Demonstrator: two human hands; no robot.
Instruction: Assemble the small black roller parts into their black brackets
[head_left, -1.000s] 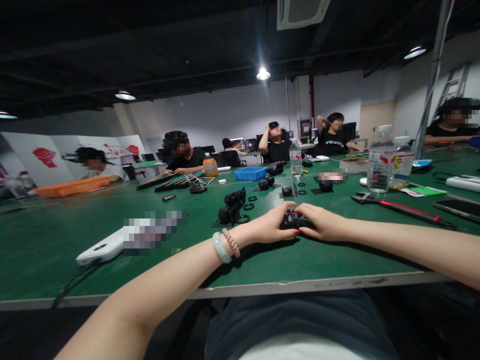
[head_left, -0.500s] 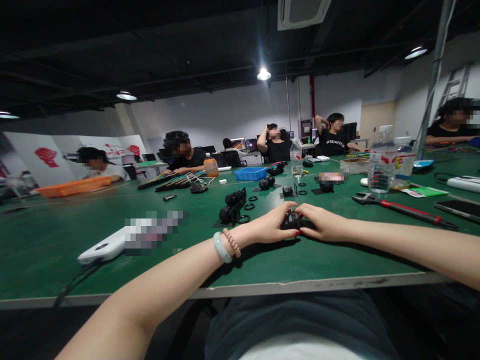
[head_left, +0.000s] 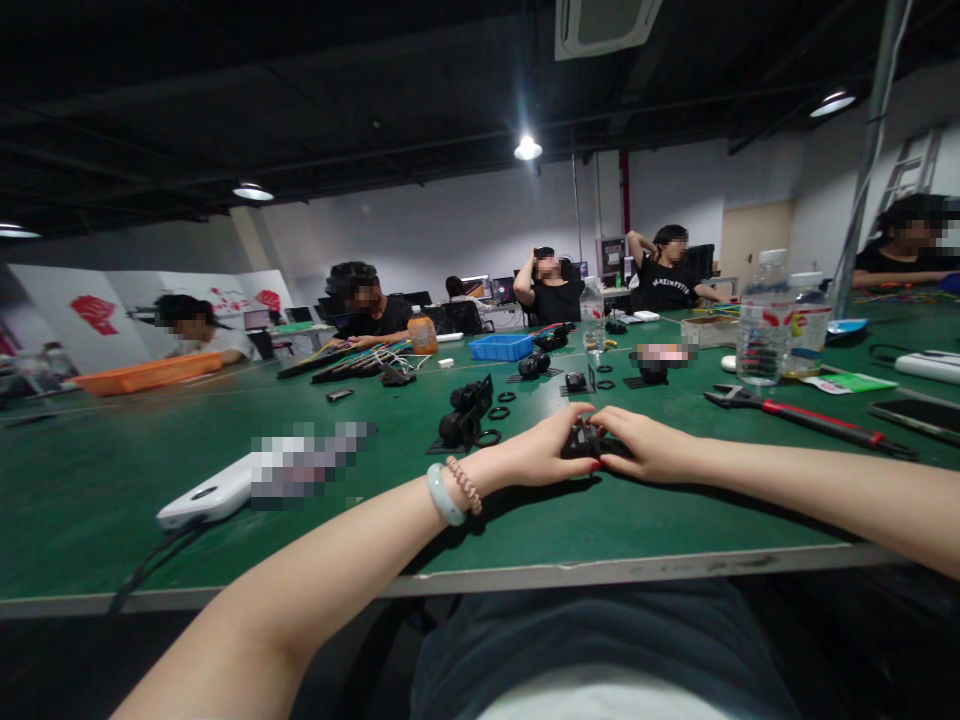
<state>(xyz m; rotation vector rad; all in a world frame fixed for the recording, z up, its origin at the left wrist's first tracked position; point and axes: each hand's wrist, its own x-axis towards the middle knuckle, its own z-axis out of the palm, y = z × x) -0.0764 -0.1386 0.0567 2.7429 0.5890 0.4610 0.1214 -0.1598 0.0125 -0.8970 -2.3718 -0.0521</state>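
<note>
Both my hands meet over a small black plastic part (head_left: 583,441) on the green table (head_left: 360,545). My left hand (head_left: 556,448) grips it from the left, thumb below and fingers above. From the other side my right hand (head_left: 637,442) closes on the same part, its fingertips near the left ones. The part's exact kind is hidden by my fingers. Just beyond my left hand stand black clamp-like parts (head_left: 459,425), with a black ring (head_left: 488,438) beside them. More black parts (head_left: 575,382) lie farther back.
Red-handled pliers (head_left: 806,415) and a phone (head_left: 919,415) lie at the right, near water bottles (head_left: 761,335). A white power bank (head_left: 210,495) with a cable is at the left. Blue tray (head_left: 501,347) and orange tray (head_left: 146,373) sit farther off. Several people sit around the table.
</note>
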